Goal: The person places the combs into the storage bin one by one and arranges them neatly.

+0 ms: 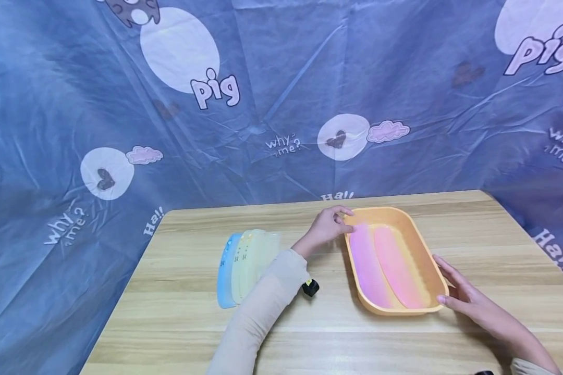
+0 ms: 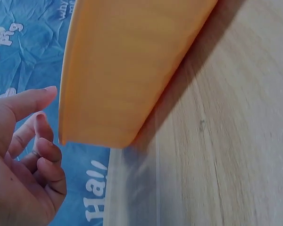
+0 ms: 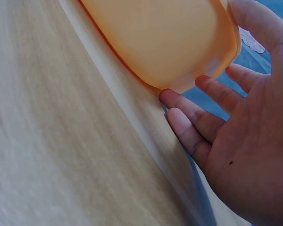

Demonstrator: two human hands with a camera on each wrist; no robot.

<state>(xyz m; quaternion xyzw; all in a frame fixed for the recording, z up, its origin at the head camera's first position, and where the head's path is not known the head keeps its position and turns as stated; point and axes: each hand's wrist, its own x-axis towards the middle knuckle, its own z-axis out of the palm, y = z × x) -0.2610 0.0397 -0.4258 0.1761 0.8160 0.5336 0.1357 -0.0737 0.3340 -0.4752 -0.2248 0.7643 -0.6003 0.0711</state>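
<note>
An orange plastic basin (image 1: 419,250) stands on the table, holding two flat, curved pieces side by side: a purple-to-pink one (image 1: 368,265) and a pink-to-orange one (image 1: 396,265). My left hand (image 1: 326,229) is at the basin's far left corner, its thumb reaching over the rim in the head view. Seen from the left wrist, the other fingers of this hand (image 2: 26,155) are loosely bent beside the rim. At the near right corner, my right hand (image 1: 462,291) rests its thumb at the rim. Its extended fingers (image 3: 217,94) touch the outer wall in the right wrist view.
Left of the basin lie several overlapping curved, translucent pieces, one blue (image 1: 227,276) and others pale green (image 1: 248,260), with small prints; my left sleeve (image 1: 272,291) partly covers them. A blue printed cloth (image 1: 262,104) hangs behind the wooden table (image 1: 178,312).
</note>
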